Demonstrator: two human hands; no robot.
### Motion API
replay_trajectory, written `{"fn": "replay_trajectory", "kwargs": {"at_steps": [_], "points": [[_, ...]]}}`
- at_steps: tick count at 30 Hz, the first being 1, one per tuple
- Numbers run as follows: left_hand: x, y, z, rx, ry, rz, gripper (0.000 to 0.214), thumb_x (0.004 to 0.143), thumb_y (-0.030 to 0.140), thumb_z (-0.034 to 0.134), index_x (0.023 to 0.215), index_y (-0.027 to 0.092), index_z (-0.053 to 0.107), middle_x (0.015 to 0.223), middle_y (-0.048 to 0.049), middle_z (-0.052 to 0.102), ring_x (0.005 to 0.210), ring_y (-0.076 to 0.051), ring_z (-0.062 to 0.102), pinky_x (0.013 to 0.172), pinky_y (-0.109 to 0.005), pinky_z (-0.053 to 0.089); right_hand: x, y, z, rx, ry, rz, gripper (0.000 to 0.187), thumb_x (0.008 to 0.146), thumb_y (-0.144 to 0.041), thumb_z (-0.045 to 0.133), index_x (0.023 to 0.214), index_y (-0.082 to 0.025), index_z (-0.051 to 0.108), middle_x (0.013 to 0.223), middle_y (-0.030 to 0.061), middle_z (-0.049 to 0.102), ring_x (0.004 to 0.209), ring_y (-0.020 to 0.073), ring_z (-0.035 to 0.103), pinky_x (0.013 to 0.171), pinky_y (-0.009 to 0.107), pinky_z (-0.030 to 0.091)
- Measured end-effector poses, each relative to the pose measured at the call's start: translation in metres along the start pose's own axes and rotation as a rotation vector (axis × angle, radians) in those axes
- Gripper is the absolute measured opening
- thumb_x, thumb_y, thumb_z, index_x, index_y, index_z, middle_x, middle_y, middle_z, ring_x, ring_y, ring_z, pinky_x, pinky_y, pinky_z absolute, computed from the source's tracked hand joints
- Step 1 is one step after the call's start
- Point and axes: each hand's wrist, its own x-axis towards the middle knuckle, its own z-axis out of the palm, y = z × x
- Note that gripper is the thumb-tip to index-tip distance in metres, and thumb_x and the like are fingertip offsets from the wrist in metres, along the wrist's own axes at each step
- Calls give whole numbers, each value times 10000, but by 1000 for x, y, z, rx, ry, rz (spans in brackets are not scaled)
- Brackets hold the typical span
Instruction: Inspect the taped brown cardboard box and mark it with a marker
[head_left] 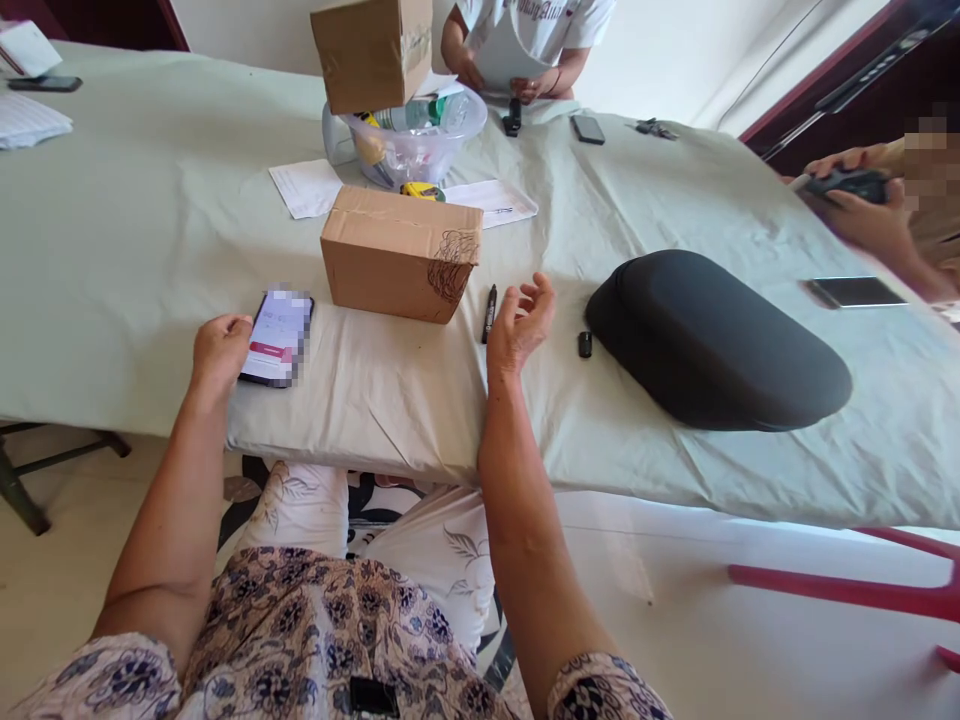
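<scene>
My left hand (219, 350) pinches the left edge of a smartphone (274, 335) with a lit screen, thumb on top. The phone is near the table's front edge. My right hand (521, 325) rests palm up and open, fingers loosely curled and holding nothing. Just left of it lies a black marker (490, 312); whether they touch, I cannot tell. A small black cap-like piece (585, 344) sits to its right. Between my hands, farther back, stands a taped cardboard box (386, 265) with dark scribbles on its right end.
A large dark padded seat-like object (720, 340) lies on the right of the cloth-covered table (172, 220). Behind the box are a plastic basin (420, 155), another carton (371, 55) and a yellow tape measure (422, 191). Two other people's hands hold things at the far and right edges.
</scene>
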Motion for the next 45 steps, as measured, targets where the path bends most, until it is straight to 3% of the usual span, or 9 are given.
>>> {"fn": "replay_trajectory", "kwargs": {"at_steps": [4,8,14,18,22,30,34,38,45], "points": [[-4,10,13,-167,15,-31,391,920,273,412,1188,113,649,1046,-63,739,891,-192,681,779,-315,560,-2,-9,-3,308,38,68,386,987,-480,416,1218,-214,574,890,14,618,746,137,635,756,324,555],[-4,15,16,-90,228,13,500,906,277,480,1344,70,602,1325,-194,674,1200,-321,633,1084,-499,475,-7,-17,-3,416,-51,71,331,973,-514,451,1089,-234,585,752,-41,576,607,96,575,649,262,510],[-5,13,12,218,198,22,420,900,372,440,1004,105,748,1176,-305,690,1185,-496,617,953,-713,468,-10,-21,1,407,-127,44,314,949,-522,486,963,-232,607,710,-46,577,629,95,599,610,239,479],[-3,15,13,222,105,22,363,902,386,407,846,175,697,1040,-249,716,1108,-441,661,911,-590,503,-10,-24,0,426,-140,56,292,944,-501,499,951,-230,607,694,-54,573,614,88,584,598,227,469],[1,18,16,101,3,-26,295,881,418,446,670,233,535,730,-97,649,815,-314,669,722,-415,491,-11,-26,-2,454,-138,81,270,934,-481,518,954,-227,606,701,-60,579,617,81,585,604,220,468],[-12,31,26,-307,-86,-133,78,839,290,538,841,221,575,674,-3,580,579,-182,561,534,-288,418,-8,-33,-10,587,-235,194,393,902,-619,539,840,-231,543,643,-68,546,531,68,498,523,211,416],[-23,26,33,-430,-95,-148,60,794,236,541,836,213,577,619,8,562,501,-174,544,455,-264,391,-7,-38,-17,682,-491,263,611,854,-816,459,671,-233,451,567,-55,487,478,64,454,454,204,355],[-42,16,38,-542,-10,-115,95,725,262,611,795,210,572,565,23,537,433,-152,493,393,-236,344,-8,-41,-24,739,-849,286,696,758,-912,476,672,-223,520,558,-38,536,451,62,483,432,201,364],[-79,35,53,-949,-32,-53,271,662,394,703,797,212,555,511,70,494,402,-102,433,382,-197,349,-7,-40,-33,660,-1452,260,663,652,-805,742,841,-179,632,722,3,688,619,96,668,470,165,454]]}}
